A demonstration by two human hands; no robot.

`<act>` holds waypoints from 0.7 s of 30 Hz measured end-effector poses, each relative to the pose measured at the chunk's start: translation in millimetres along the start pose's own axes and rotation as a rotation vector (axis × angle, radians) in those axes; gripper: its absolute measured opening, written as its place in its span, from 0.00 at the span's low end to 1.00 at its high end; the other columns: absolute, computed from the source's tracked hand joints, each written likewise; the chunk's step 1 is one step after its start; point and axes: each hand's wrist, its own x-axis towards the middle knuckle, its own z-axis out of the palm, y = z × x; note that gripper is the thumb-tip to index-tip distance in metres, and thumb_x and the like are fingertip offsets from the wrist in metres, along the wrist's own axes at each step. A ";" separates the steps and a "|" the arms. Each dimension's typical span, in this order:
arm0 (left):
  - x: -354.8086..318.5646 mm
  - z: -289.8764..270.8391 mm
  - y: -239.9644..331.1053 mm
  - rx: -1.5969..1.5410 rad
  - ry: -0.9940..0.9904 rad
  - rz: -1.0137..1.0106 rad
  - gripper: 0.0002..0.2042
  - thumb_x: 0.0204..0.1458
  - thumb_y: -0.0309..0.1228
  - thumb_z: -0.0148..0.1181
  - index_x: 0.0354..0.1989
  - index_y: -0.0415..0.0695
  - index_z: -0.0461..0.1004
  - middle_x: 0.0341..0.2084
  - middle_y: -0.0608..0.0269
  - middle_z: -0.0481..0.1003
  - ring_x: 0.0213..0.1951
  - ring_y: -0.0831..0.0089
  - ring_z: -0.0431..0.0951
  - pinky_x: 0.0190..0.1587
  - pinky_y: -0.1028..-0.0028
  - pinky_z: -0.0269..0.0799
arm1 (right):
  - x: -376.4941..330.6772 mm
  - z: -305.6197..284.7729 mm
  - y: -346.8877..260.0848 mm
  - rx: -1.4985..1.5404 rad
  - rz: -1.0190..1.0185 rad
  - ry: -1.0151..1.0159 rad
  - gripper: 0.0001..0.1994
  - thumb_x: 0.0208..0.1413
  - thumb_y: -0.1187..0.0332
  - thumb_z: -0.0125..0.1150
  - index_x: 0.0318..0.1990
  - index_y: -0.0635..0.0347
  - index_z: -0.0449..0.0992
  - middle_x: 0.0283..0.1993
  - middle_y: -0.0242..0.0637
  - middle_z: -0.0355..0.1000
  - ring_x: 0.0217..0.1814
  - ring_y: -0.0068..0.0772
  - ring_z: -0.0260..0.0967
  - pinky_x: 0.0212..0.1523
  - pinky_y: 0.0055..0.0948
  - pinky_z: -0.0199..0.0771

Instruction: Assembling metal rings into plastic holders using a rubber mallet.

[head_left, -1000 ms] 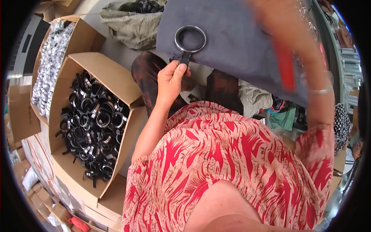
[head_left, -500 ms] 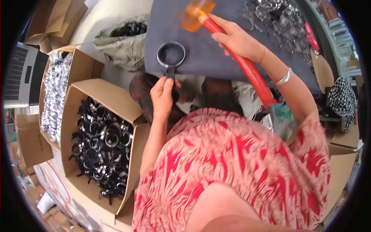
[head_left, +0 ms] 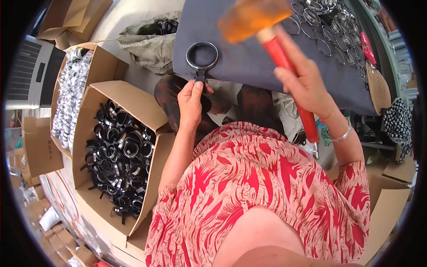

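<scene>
In my left hand [head_left: 191, 100] is the short black handle of a round ring part [head_left: 202, 66], black with a shiny metal rim. The ring lies over the near left part of the grey-covered work table [head_left: 249, 62], its handle toward me. My right hand [head_left: 304, 84] is wrapped round the red handle of a mallet [head_left: 255, 20], raised above the table and blurred by motion. Its amber head is well apart from the ring. On the far right of the table lies a heap of loose metal rings [head_left: 329, 31].
At my left stands a cardboard box [head_left: 131, 102] full of black ring parts [head_left: 120, 155]. Beyond it is another box [head_left: 104, 66] holding wrapped silvery pieces [head_left: 71, 98]. A grey-green sack [head_left: 149, 51] stands beside the table. A pink object [head_left: 367, 48] lies at the table's right edge.
The mallet has moved up toward me and to the right, with my right hand drawn back. The ring part stays in my left hand, over nearly the same spot of the table.
</scene>
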 end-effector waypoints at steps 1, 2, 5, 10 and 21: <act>1.5 3.1 -0.1 -0.001 0.013 0.014 0.14 0.58 0.35 0.50 0.27 0.38 0.73 0.23 0.66 0.74 0.29 0.79 0.70 0.37 0.77 0.64 | 1.0 4.4 -4.6 -0.036 -0.083 0.085 0.32 0.53 0.74 0.53 0.65 0.63 0.50 0.50 0.53 0.68 0.41 0.46 0.72 0.42 0.30 0.70; 1.7 4.0 0.7 -0.040 0.016 -0.013 0.14 0.58 0.35 0.50 0.27 0.38 0.73 0.23 0.66 0.74 0.29 0.78 0.70 0.37 0.77 0.64 | 3.2 8.9 -5.3 -0.067 -0.170 0.165 0.32 0.53 0.75 0.53 0.65 0.63 0.50 0.51 0.54 0.68 0.42 0.45 0.71 0.42 0.30 0.71; 0.8 5.5 7.6 -0.082 0.069 -0.055 0.13 0.57 0.33 0.51 0.25 0.39 0.73 0.21 0.66 0.73 0.28 0.78 0.71 0.36 0.77 0.65 | 7.5 34.5 39.1 -0.450 -0.365 -0.149 0.36 0.47 0.72 0.58 0.65 0.62 0.51 0.45 0.54 0.69 0.43 0.55 0.68 0.42 0.44 0.70; -34.1 -60.1 77.7 0.096 0.593 0.138 0.11 0.53 0.29 0.55 0.20 0.39 0.72 0.17 0.67 0.72 0.22 0.81 0.69 0.27 0.79 0.63 | 14.6 3.6 7.9 0.080 -0.088 0.248 0.28 0.57 0.76 0.48 0.66 0.54 0.54 0.37 0.31 0.66 0.23 0.14 0.59 0.24 0.14 0.63; -54.8 -162.7 79.5 1.465 0.834 0.344 0.13 0.48 0.34 0.60 0.38 0.40 0.73 0.38 0.54 0.74 0.44 0.55 0.70 0.47 0.61 0.65 | 5.0 -39.3 98.9 0.564 0.148 0.610 0.07 0.60 0.67 0.48 0.42 0.59 0.64 0.28 0.29 0.64 0.22 0.17 0.61 0.21 0.18 0.64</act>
